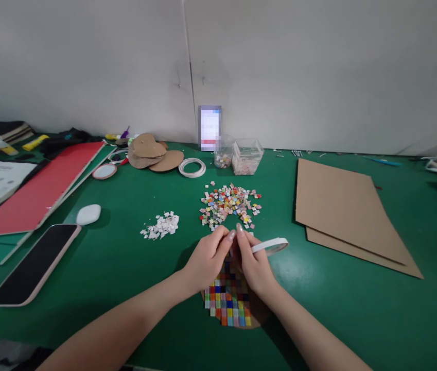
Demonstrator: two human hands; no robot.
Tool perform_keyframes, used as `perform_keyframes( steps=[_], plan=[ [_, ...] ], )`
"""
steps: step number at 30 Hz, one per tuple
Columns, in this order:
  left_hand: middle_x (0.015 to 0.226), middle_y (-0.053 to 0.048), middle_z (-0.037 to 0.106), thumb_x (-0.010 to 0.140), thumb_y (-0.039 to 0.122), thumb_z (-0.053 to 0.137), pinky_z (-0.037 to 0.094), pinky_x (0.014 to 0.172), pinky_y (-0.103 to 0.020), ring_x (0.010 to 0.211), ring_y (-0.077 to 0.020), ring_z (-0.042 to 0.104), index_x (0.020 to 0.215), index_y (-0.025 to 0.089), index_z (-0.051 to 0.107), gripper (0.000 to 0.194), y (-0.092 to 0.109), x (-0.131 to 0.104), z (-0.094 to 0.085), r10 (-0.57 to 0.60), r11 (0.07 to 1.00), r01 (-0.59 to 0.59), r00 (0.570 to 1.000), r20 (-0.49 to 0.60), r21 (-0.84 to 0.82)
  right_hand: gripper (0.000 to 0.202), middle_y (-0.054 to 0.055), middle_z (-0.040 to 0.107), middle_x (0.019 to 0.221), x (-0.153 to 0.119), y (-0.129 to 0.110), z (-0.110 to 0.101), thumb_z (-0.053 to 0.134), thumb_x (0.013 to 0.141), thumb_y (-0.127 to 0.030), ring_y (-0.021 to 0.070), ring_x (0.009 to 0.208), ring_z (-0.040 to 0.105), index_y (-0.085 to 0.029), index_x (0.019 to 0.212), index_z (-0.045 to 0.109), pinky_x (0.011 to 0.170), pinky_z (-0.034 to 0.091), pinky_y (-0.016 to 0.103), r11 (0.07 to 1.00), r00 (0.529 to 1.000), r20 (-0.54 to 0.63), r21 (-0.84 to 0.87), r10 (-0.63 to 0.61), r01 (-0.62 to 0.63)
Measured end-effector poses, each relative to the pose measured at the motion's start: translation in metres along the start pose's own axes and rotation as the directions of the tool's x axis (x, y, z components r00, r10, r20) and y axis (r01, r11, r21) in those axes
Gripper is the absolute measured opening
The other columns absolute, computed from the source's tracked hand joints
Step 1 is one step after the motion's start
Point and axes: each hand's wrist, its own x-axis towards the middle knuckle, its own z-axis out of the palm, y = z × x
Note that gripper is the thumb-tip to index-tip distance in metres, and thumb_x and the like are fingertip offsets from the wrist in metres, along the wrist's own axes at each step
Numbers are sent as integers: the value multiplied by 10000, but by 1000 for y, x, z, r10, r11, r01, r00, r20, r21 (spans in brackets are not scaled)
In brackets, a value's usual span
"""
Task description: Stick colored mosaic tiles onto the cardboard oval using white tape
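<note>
Phone [35, 265] lay nr L edge of tabletop [125, 201]. L hand [206, 262] had fingers pinched tog., couldn't tell on what. Mosaic board [228, 305] lay under hands, nr front edge's middle. R hand [256, 267] had fingers clamped on tape roll [267, 245]. 2 cardboard sheets [342, 216] lay toward R edge.

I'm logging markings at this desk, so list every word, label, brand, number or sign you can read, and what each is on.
No text can be read anywhere in this view.
Upright screen: pixelated, unreadable.
Printed page at far left: print too small and blurred.
Yellow tube: any marking too small to tell.
Dark phone: screen black, no text shows.
</note>
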Motion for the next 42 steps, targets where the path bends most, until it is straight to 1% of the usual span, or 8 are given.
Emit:
perform_keyframes(
  steps=[4,8,13,24,30,33,38,42],
  plan=[
    [596,47,378,919,353,287,282,501,-226,529,-99,372,708,195,350,271,0,0,-2,6,999,-5,1000,-28,45,355,-2,476,609,-1,-2,-2,338,910,-389,136,602,445,-191,648,471,542,392,232,990,992,110,-128,-53,67],
    [618,32,403,922,313,259,290,516,-241,542,-114,387,712,201,330,249,-4,0,-1,35,989,-31,999,-21,145,348,-35,406,543,-3,-1,-4,338,911,-356,111,508,377,-199,610,414,488,337,226,949,987,131,-290,-92,127],
    [623,26,417,924,293,236,297,515,-246,534,-118,400,717,205,329,244,-8,-1,2,58,984,-52,998,-28,173,341,-59,314,510,-4,-6,-3,319,912,-337,98,461,301,-212,595,305,445,279,222,922,985,127,-355,-116,154],
    [620,-1,468,916,263,225,318,526,-251,544,-136,457,733,198,356,234,-5,-1,1,70,962,-52,996,-56,269,315,-54,332,501,-5,-5,-4,284,918,-324,103,434,319,-219,621,284,435,248,232,863,977,179,-468,-119,191],
    [579,22,409,923,291,233,276,490,-242,492,-117,394,702,200,337,261,-4,-2,1,74,960,-57,996,-51,274,306,-49,357,518,-6,-6,-4,287,919,-321,101,446,330,-209,640,346,444,262,231,890,979,171,-423,-107,171],
    [582,27,406,926,309,246,272,493,-239,500,-108,381,700,194,355,277,-4,-2,1,56,980,-47,997,-45,192,300,-44,370,539,-6,-6,-3,288,922,-321,103,472,331,-200,667,392,456,278,229,923,983,153,-356,-98,147],
    [573,45,372,930,346,261,263,494,-236,501,-93,353,704,188,375,298,-3,-1,1,-12,1000,12,999,-51,-1,295,-42,358,548,-4,0,-4,300,920,-315,108,488,327,-203,659,381,474,289,238,950,985,124,-274,-117,147],
    [593,48,368,930,346,278,270,507,-235,521,-92,349,702,190,359,288,0,-1,1,-9,1000,9,1000,-26,-9,294,-31,389,560,-2,4,-4,305,918,-315,117,501,349,-204,658,385,493,295,250,955,987,108,-260,-119,143]
  ],
)
